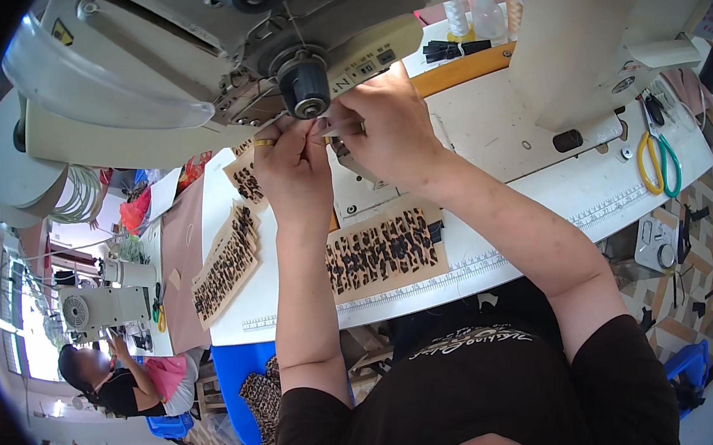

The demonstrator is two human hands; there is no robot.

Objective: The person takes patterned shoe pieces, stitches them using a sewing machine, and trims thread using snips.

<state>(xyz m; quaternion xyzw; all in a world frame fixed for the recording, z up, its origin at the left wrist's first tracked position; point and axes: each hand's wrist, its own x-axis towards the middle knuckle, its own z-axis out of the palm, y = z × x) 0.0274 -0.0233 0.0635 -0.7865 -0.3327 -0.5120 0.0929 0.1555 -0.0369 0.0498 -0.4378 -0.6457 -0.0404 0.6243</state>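
Note:
Both my hands meet under the head of a white sewing machine (407, 43), close to its needle area. The fingers of my left hand (292, 167), with a gold-coloured ring on one, are pinched together. My right hand (392, 127) comes in from the other side, its fingertips also closed and almost touching the left ones. Whatever they hold is too small and too covered to make out. Below the hands lies a strip of leopard-print fabric pieces on brown paper (382, 256). A second such sheet (226, 266) rests left of my left forearm.
Scissors with yellow and green handles (659, 160) lie at the table's right end. A ruler tape (482, 263) runs along the front edge. Thread cones (458, 19) stand behind. A blue bin (233, 383) with leopard-print fabric sits below left. Another person (134, 380) works at a machine farther left.

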